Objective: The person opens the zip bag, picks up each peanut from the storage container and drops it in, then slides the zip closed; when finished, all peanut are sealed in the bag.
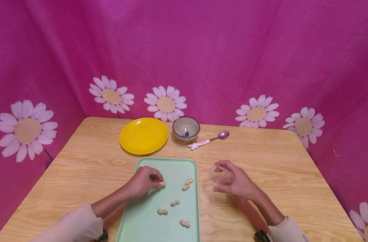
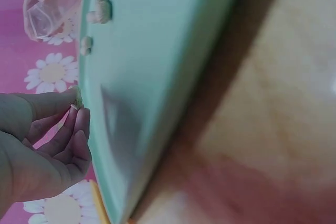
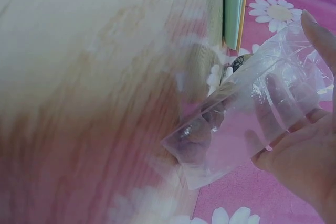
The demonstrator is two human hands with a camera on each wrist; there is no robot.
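With our left hand (image 1: 144, 181) we pinch a peanut (image 1: 163, 184) at the fingertips, over the tray (image 1: 141, 222); toward the table's (image 1: 280, 174) right edge, our right hand (image 1: 240, 183), curved wide, holds a bag (image 1: 215, 175).

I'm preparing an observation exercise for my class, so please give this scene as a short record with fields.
Left hand: pinches a peanut over the green tray
Right hand: holds a clear plastic bag right of the tray
On the tray: several loose peanuts
Beyond the tray: yellow plate, bowl, spoon
Surface: wooden table
Backdrop: pink cloth printed with white flowers
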